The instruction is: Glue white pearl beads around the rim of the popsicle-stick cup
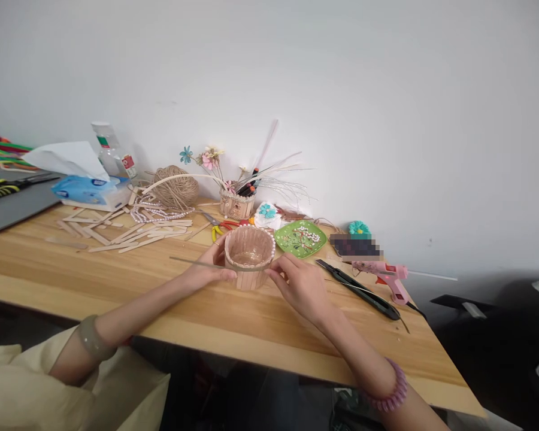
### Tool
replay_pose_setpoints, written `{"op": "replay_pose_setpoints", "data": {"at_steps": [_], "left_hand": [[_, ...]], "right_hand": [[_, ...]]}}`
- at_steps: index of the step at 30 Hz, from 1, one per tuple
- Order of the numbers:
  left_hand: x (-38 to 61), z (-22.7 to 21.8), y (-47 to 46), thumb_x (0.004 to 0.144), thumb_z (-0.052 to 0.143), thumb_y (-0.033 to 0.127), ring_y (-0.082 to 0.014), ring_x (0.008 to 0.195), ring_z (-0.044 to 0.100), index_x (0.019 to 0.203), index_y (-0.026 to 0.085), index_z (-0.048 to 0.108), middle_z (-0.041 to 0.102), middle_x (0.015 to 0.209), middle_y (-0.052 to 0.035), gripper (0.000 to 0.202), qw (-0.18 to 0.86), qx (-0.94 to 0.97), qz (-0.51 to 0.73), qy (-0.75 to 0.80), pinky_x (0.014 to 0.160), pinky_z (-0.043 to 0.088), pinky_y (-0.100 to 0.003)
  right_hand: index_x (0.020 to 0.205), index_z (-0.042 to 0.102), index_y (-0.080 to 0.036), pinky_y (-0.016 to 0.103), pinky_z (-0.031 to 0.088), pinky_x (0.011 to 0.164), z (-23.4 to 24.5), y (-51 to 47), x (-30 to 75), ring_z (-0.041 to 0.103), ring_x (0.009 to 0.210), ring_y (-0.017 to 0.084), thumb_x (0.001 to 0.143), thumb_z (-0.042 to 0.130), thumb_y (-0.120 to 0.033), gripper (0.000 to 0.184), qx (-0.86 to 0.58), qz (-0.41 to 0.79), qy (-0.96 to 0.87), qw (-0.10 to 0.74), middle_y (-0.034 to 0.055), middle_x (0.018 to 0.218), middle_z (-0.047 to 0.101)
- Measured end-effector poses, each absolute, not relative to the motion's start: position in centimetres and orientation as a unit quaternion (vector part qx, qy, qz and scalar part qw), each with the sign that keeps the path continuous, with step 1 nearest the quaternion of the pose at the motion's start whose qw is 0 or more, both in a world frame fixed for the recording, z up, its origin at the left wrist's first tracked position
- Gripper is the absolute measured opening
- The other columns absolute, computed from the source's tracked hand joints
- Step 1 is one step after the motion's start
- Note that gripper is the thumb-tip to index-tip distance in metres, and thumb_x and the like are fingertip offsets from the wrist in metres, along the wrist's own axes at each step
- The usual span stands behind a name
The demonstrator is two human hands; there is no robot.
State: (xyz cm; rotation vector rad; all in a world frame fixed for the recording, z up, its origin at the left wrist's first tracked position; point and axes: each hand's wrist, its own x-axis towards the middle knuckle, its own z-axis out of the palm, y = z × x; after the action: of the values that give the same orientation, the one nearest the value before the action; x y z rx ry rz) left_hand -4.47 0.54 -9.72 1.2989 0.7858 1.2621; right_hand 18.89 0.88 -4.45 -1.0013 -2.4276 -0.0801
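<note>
A round pot (250,279) faced with upright wooden craft sticks stands between my hands near the middle of the table. White beads line part of its rim on the right and back. My left hand (212,267) grips the pot's left side, thumb at the front. A thin greyish-brown strip (193,261) runs across the front of the pot, its loose end sticking out to the left past my left hand. My right hand (299,283) pinches the strip against the pot's right front.
On the right lie a pink glue gun (393,275), a dark green cutter (359,290) and a phone (354,245). A green dish (291,230) holds beads. Behind are pliers (216,230), a decorated pen pot (236,205) and twine (175,187). Craft sticks (130,239) and tissues (90,191) are left.
</note>
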Motion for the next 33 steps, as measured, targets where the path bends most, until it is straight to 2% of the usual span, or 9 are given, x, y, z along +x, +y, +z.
{"op": "replay_pose_setpoints", "data": {"at_steps": [3,6,11,16,20,25,33], "left_hand": [[-5.2,-10.1,1.1,0.054,0.089,0.041,-0.0400,0.140,0.033,0.145,0.025,0.036,0.038,0.153,-0.0139,0.106,0.548,0.546,0.528,0.351,0.113,0.031,-0.051],[-5.8,-10.4,1.8,0.051,0.091,0.037,-0.0403,0.139,0.034,0.145,0.027,0.036,0.036,0.155,-0.0128,0.109,0.544,0.545,0.523,0.366,0.113,0.032,-0.051],[-6.2,-10.2,2.8,0.046,0.092,0.035,-0.0401,0.135,0.041,0.136,0.023,0.049,0.053,0.143,-0.0126,0.101,0.555,0.541,0.513,0.369,0.112,0.033,-0.051],[-5.9,-9.9,3.0,0.052,0.089,0.033,-0.0388,0.132,0.044,0.124,0.021,0.059,0.062,0.133,-0.0107,0.079,0.567,0.512,0.530,0.369,0.111,0.032,-0.049],[-5.2,-9.3,2.6,0.055,0.085,0.039,-0.0378,0.127,0.050,0.114,0.022,0.064,0.068,0.122,-0.0088,0.064,0.589,0.476,0.546,0.359,0.108,0.037,-0.048],[-4.6,-7.9,1.6,0.057,0.081,0.048,-0.0362,0.115,0.061,0.102,0.019,0.069,0.074,0.108,-0.0094,0.055,0.632,0.447,0.550,0.314,0.100,0.045,-0.046],[-5.1,-6.6,-0.1,0.064,0.073,0.060,-0.0383,0.114,0.062,0.107,0.017,0.070,0.075,0.110,-0.0114,0.061,0.685,0.427,0.532,0.253,0.101,0.043,-0.050]], "right_hand": [[0.079,0.062,-0.018,0.025,0.029,0.053,-4.3,1.1,18.8,0.059,0.060,0.013,0.092,0.060,-0.030,0.018,-0.366,-0.036,-0.897,0.246,0.0015,0.078,0.069],[0.079,0.062,-0.018,0.025,0.028,0.051,-4.2,1.4,18.9,0.058,0.059,0.013,0.091,0.062,-0.035,0.021,-0.373,-0.042,-0.894,0.244,0.0012,0.077,0.069],[0.078,0.062,-0.018,0.025,0.027,0.051,-3.8,2.0,18.9,0.059,0.060,0.013,0.091,0.061,-0.041,0.026,-0.386,-0.027,-0.893,0.231,0.0012,0.077,0.069],[0.077,0.060,-0.018,0.023,0.032,0.058,-2.9,2.7,18.7,0.062,0.074,0.016,0.091,0.062,-0.036,0.023,-0.390,0.024,-0.889,0.240,0.0032,0.082,0.068],[0.074,0.059,-0.019,0.023,0.033,0.060,-1.6,2.7,18.3,0.059,0.071,0.015,0.090,0.063,-0.034,0.022,-0.406,0.097,-0.875,0.244,0.0011,0.079,0.068],[0.070,0.058,-0.019,0.023,0.030,0.057,0.2,2.3,18.2,0.051,0.061,0.012,0.089,0.063,-0.036,0.026,-0.416,0.150,-0.862,0.246,-0.0026,0.067,0.064],[0.068,0.059,-0.019,0.024,0.029,0.054,1.8,1.8,18.7,0.039,0.055,0.010,0.088,0.060,-0.041,0.030,-0.382,0.226,-0.851,0.282,-0.0045,0.058,0.050]]}}
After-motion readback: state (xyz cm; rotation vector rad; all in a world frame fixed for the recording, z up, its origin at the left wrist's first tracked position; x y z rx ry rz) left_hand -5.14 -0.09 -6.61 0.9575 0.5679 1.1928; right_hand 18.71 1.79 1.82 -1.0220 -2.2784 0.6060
